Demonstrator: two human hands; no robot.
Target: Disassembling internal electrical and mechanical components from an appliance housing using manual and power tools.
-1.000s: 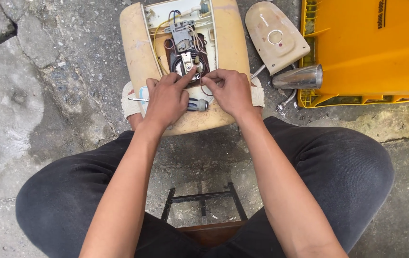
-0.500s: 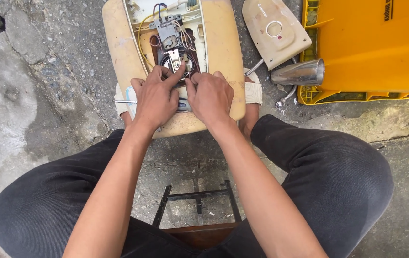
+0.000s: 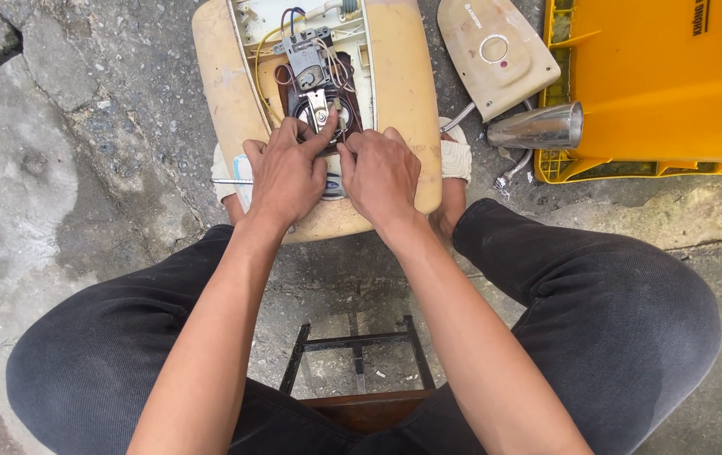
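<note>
Nearest the camera stands a low stool [image 3: 352,371] with a dark metal frame and a brown wooden seat, between knees in black trousers. Under it runs a rough grey concrete floor [image 3: 83,168], cracked, stained and gritty, with a raised slab at the far left. Beyond the knees a cream plastic appliance casing [image 3: 399,76], oblong with rounded corners and yellowed, lies open on the floor. The left hand [image 3: 285,177] rests on its near end, fingers curled and the forefinger stretched to a small metal part [image 3: 320,105] in the dark round opening; its grip holds nothing that can be seen. The right hand [image 3: 380,173] lies just beside it, fingers bent down at the opening's right edge; whether that grip clasps anything cannot be told. Farther in the casing sit a grey block and yellow, blue and white wires [image 3: 310,50]. To the right lie a cream cover [image 3: 496,55] with a ring, a shiny metal cone [image 3: 538,128], and a bright yellow plastic crate [image 3: 673,76]
</note>
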